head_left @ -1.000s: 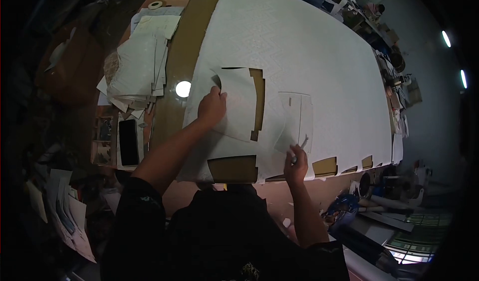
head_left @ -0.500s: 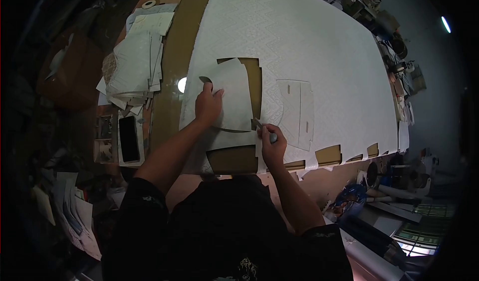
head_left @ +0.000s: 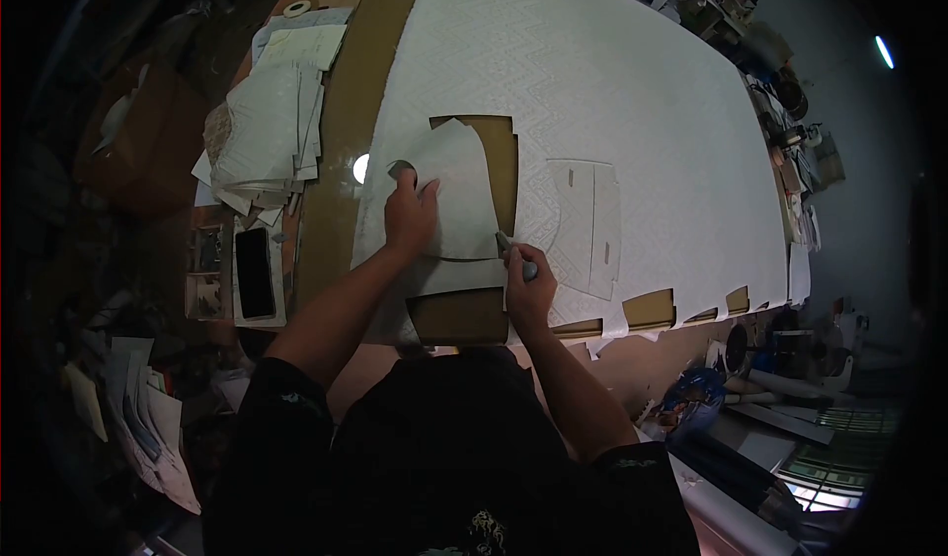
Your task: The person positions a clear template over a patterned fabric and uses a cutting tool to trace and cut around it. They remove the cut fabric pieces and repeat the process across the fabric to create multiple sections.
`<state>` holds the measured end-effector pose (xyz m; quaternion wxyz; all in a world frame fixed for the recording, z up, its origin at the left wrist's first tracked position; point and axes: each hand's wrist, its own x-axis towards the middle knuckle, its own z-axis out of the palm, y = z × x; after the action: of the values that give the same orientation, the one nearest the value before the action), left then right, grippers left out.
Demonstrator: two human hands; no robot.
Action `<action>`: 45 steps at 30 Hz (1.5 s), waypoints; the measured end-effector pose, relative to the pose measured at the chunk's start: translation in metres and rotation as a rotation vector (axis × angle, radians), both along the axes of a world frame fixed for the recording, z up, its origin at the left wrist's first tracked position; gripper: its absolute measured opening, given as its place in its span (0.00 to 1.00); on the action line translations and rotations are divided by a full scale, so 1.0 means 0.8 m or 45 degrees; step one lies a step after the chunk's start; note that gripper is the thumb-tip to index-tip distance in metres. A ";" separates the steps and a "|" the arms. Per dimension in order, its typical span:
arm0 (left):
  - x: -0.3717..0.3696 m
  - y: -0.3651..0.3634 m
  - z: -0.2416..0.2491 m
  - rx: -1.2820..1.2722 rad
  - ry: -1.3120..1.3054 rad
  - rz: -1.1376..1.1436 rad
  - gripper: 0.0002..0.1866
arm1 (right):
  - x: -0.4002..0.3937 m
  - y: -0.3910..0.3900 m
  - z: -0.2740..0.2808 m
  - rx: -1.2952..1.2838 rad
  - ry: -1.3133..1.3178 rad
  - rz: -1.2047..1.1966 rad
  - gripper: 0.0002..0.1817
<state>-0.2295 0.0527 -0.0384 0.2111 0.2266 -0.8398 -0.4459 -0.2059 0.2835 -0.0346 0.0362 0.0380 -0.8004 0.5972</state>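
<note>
My left hand [head_left: 410, 212] lies on a loose whitish cut piece [head_left: 456, 205], thumb and forefinger apart. Right at its fingertips is a small dark grey curved shape [head_left: 402, 169]. My right hand [head_left: 530, 284] is closed round a knife [head_left: 530, 271] with a rounded grey handle. The knife's tip meets the lower right corner of the cut piece. Around that piece spreads a large white patterned sheet [head_left: 632, 92], with the brown tabletop showing through openings above, beside and below the piece. A pale panel template [head_left: 591, 225] lies on the sheet to the right.
Stacked paper patterns [head_left: 269, 126] and a roll of tape [head_left: 296, 9] lie along the left side. A dark phone [head_left: 255, 273] rests nearer to me. Notches line the sheet's near edge at right. Assorted tools and materials [head_left: 785, 131] crowd the far right edge.
The cut piece's upper end has shifted a little left, with the dark curved shape moving slightly down and left. My right hand and the knife have moved slightly left.
</note>
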 end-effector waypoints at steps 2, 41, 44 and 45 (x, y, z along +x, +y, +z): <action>0.003 0.000 -0.002 0.005 0.140 0.052 0.18 | 0.000 -0.003 0.000 -0.008 0.003 -0.015 0.10; -0.008 -0.043 0.004 -0.440 0.240 -0.529 0.33 | 0.030 0.184 0.036 0.595 0.210 -0.126 0.10; -0.015 0.069 -0.005 -0.289 0.233 -0.738 0.33 | 0.000 0.242 0.007 0.403 0.191 -0.113 0.12; -0.019 0.094 -0.006 -0.302 0.209 -0.726 0.33 | -0.006 0.253 0.008 0.386 0.175 -0.096 0.12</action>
<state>-0.2449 0.1283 -0.0428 0.1698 -0.0808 -0.8957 -0.4030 -0.2110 0.4861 -0.0281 0.1071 0.0538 -0.8777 0.4639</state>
